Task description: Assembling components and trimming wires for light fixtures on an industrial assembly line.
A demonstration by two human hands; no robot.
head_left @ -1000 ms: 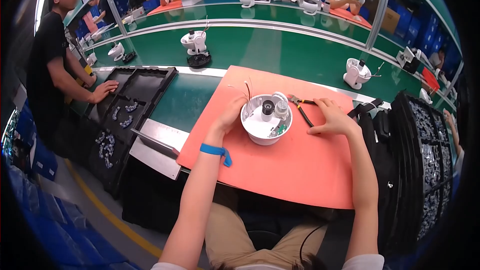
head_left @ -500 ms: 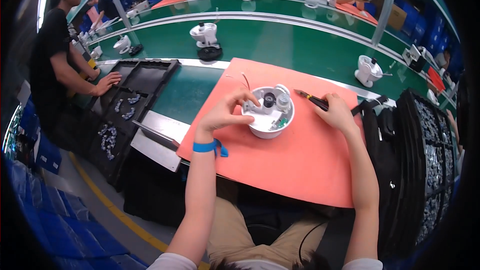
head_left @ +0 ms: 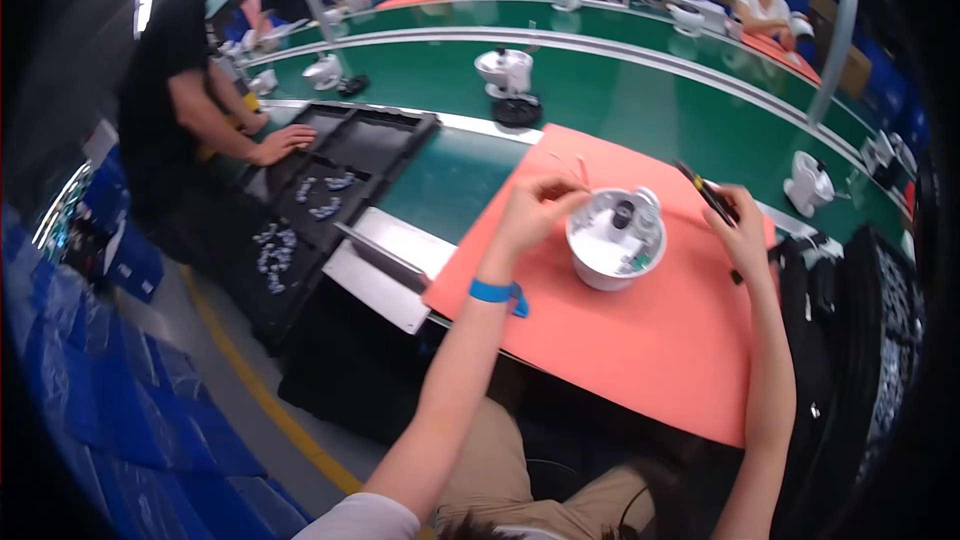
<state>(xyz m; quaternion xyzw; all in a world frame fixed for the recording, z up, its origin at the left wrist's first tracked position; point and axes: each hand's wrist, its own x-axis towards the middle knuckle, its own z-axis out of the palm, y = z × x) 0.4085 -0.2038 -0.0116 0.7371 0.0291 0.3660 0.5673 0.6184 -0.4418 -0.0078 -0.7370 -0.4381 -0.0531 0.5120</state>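
A white round housing (head_left: 598, 271) rests upright on the salmon-coloured mat, its open top showing a black round part, a clear-looking round part and a bit of green circuit board. My left hand (head_left: 537, 212), with a blue band at the wrist, is at the housing's left rim. Its thumb and forefinger pinch together at the foot of the thin wires (head_left: 584, 171) that stand up there. To the right of the housing, my right hand (head_left: 741, 237) is closed around pliers (head_left: 712, 197) with black and yellow handles, their jaws pointing up and away to the left.
The mat (head_left: 640, 360) lies by a green conveyor (head_left: 690, 130) carrying similar white units (head_left: 505, 70). On the left, a co-worker's hand (head_left: 285, 143) touches a black tray (head_left: 372, 130) of small parts. Stacked black trays (head_left: 870, 330) stand at right. Other people sit across the line.
The view has swung left, so everything sits further right. My left fingers have closed from a wide spread into a pinch. The pliers in my right hand have tilted up, away from the housing.
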